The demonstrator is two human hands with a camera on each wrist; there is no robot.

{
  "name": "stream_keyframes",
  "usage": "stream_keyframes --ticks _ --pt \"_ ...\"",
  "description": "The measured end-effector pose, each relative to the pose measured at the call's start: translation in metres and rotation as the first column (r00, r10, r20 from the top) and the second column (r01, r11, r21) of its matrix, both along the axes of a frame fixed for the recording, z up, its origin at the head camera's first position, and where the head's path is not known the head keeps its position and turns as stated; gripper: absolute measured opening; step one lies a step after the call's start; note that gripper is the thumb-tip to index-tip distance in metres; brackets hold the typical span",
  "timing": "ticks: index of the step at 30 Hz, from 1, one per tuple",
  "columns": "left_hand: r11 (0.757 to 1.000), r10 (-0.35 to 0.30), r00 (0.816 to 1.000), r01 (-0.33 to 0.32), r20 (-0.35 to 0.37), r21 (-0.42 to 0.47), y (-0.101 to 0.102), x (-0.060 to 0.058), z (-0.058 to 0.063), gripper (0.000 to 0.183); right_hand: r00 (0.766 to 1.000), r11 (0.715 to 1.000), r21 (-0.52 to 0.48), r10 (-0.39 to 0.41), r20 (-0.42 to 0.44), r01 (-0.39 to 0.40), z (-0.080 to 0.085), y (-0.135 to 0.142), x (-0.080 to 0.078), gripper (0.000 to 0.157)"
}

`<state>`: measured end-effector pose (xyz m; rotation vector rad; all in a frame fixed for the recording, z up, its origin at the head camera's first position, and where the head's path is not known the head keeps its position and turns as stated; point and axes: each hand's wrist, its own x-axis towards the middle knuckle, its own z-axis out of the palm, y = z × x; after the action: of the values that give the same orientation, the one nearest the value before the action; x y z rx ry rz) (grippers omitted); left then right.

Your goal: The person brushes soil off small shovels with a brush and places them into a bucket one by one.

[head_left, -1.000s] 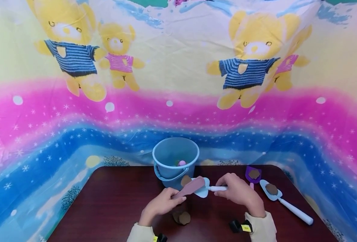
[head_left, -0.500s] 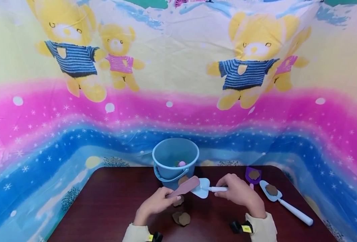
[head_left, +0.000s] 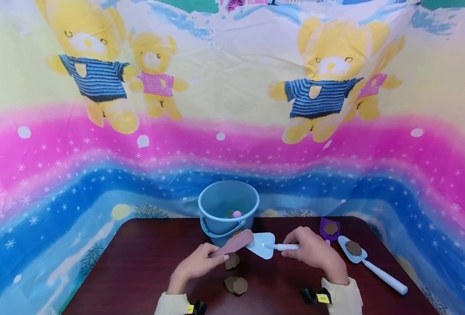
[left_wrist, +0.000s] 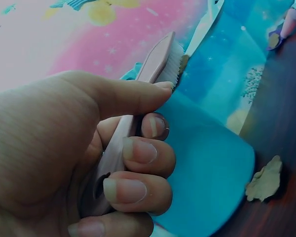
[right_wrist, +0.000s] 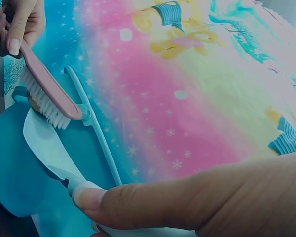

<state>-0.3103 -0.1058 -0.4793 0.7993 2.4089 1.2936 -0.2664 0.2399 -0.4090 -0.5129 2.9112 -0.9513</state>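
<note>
My left hand (head_left: 197, 264) grips a pink brush (head_left: 236, 243) by its handle. In the left wrist view, the fingers curl round that handle, with white bristles (left_wrist: 172, 64) at the far end. My right hand (head_left: 309, 248) holds a small light blue trowel (head_left: 264, 245) by its white handle, raised in front of the bucket. The brush lies over the trowel's tip. In the right wrist view, a brown piece (right_wrist: 33, 102) shows at the tip beside the bristles, partly hidden. Several brown flat pieces (head_left: 240, 285) lie on the table below the brush.
A blue bucket (head_left: 212, 225), with a pink ball (head_left: 236, 214) inside, stands at the table's back. At the right lie a purple scoop (head_left: 324, 236) and another light blue trowel (head_left: 386, 275), each bearing a brown piece. A printed cloth (head_left: 224, 105) hangs behind.
The brush and left hand have moved left along the trowel toward its tip. The brown piece there has slid left, mostly behind the brush. My right hand has barely shifted.
</note>
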Motion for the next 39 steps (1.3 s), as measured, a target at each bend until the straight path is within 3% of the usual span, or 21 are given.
stream_keyframes --ticks 11,26,33,39 --pt "0.999 0.035 0.999 -0.035 0.020 0.008 -0.015 -0.001 0.002 0.032 1.000 1.000 -0.009 0.022 0.001 -0.022 0.001 0.003 0.000 0.014" --pt "0.999 0.051 0.998 -0.050 0.021 -0.017 -0.020 0.000 0.005 0.031 0.998 0.998 -0.043 0.056 0.014 -0.056 0.002 0.009 -0.001 0.006" --pt "0.999 0.028 1.000 -0.028 0.001 0.018 -0.012 0.001 0.005 0.032 0.999 0.999 -0.033 0.041 0.001 -0.041 0.001 0.004 -0.002 0.010" --pt "0.995 0.005 1.000 -0.007 0.020 0.097 0.011 0.004 0.003 0.035 0.999 1.000 -0.003 -0.028 0.020 0.028 -0.001 -0.004 0.001 0.009"
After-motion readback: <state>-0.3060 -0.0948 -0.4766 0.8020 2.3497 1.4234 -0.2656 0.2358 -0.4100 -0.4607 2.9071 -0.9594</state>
